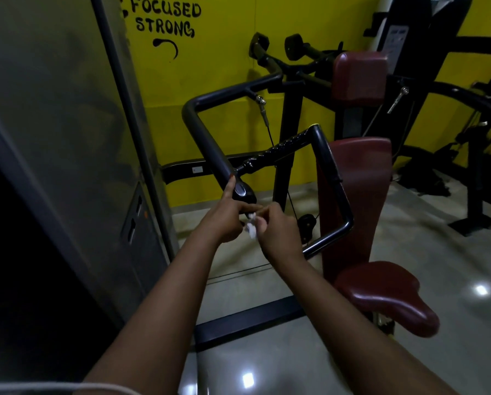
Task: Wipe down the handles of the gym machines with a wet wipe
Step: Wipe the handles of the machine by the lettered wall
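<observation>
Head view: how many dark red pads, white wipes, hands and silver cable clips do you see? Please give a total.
Dark red padded cushions: 3
Crumpled white wet wipe: 1
Bare hands, left hand and right hand: 2
Silver metal cable clips: 2
Total: 8

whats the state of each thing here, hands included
wipe: crumpled, held between both hands, just below the handle's end
left hand: forefinger on the handle, other fingers pinching the wipe
right hand: pinching the wipe
handle: touched near its end by the left forefinger
</observation>
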{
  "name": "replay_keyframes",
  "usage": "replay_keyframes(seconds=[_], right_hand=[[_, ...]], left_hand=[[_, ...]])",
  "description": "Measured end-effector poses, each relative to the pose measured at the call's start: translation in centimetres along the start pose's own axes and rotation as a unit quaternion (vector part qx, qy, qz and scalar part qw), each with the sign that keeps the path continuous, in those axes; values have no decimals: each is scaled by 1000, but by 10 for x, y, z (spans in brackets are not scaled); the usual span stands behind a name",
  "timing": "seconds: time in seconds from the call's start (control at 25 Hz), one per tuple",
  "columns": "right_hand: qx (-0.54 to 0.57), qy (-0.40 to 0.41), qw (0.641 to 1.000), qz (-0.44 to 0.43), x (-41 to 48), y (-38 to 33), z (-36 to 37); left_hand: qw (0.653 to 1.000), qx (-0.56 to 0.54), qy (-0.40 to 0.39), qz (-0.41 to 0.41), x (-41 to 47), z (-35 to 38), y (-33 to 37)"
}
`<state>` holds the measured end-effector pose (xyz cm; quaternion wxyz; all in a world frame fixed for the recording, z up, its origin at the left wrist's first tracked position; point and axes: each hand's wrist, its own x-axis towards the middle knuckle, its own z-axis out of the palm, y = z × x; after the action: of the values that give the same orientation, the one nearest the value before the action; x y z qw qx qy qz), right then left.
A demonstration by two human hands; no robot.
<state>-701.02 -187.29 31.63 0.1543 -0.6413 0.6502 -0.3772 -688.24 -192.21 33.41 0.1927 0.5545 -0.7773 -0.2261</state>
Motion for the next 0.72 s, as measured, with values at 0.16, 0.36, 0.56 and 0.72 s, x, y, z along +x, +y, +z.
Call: replay_keyframes(seconds=[0.16,0.36,0.56,0.72], right_hand=[[-206,85,952,-210,-43,23,-13],[-132,-27,988,-71,-7,3,-8],[-223,84,945,-224,-41,32,-20],[-234,52,945,-222,-37,24,-12]], left_hand=[[1000,-9,-10,-15,-1,-1,8],[999,-9,-10,-34,-1,8,9],[999,-28,-5,-19,1,15,5],[999,-46,2,-21,1,18,6]])
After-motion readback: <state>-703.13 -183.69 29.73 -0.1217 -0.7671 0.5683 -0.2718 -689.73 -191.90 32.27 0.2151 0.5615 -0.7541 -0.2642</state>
